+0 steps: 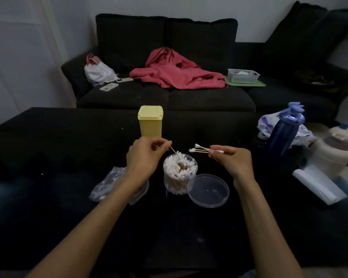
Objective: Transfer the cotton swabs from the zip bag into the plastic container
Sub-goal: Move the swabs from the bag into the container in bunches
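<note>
A clear round plastic container (pixel 179 177) stands on the black table, packed with upright cotton swabs. My left hand (pixel 144 157) pinches a single swab (pixel 174 152) whose lower tip dips into the container's top. My right hand (pixel 232 160) hovers to the right of the container and pinches a small bundle of cotton swabs (pixel 201 148), tips pointing left. The crumpled clear zip bag (pixel 107 182) lies on the table under my left wrist, partly hidden by the forearm. The container's clear lid (pixel 208 190) lies flat just right of the container.
A yellow lidded box (pixel 150 123) stands behind the container. A dark blue bottle (pixel 283 135), plastic bags and a white packet (pixel 317 186) crowd the table's right side. A dark sofa with a red cloth (pixel 177 72) lies beyond the table.
</note>
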`<state>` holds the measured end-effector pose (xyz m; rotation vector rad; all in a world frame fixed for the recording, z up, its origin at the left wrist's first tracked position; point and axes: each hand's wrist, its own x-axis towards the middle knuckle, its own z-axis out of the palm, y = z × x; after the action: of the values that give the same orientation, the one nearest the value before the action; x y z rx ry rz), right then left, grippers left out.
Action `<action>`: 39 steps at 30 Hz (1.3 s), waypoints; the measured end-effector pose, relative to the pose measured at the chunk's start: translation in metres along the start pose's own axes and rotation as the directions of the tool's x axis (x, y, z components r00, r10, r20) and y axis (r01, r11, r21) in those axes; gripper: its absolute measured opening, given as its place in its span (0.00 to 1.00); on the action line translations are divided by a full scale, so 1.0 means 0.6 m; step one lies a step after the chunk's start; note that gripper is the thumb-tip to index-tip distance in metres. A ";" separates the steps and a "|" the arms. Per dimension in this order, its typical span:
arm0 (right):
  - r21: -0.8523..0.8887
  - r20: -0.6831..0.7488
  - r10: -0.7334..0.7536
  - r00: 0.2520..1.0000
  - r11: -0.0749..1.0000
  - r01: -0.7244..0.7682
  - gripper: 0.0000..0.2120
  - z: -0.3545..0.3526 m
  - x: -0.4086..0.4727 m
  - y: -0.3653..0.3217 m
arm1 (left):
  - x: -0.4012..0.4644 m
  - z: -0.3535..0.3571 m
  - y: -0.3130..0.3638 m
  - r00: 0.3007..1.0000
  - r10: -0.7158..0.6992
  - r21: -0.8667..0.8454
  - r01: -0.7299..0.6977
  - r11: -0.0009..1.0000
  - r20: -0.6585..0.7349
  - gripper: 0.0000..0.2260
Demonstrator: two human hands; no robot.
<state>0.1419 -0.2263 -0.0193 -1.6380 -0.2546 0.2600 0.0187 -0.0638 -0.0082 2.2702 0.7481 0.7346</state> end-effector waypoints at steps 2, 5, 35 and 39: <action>0.012 -0.031 0.007 1.000 1.000 -0.007 0.08 -0.003 0.000 -0.003 | -0.004 0.004 0.011 0.990 0.111 0.199 -0.126 0.972 0.085 0.09; 0.007 -0.033 0.012 0.999 1.000 -0.012 0.08 -0.002 -0.003 -0.004 | -0.002 0.023 0.017 0.962 0.196 0.321 -0.249 0.914 0.188 0.09; -0.687 0.609 -0.215 0.764 0.338 0.643 0.06 0.052 -0.009 -0.071 | -0.040 0.018 -0.050 0.948 0.226 0.280 -0.284 0.917 0.223 0.11; -0.771 0.622 0.052 0.781 0.217 0.599 0.06 0.101 0.015 -0.091 | -0.035 0.013 -0.052 0.942 0.214 0.259 -0.281 0.924 0.258 0.10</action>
<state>0.1305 -0.1619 0.0300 -2.6790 -1.4338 0.2742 -0.0002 -0.0612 -0.0415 2.7005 0.4888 0.4872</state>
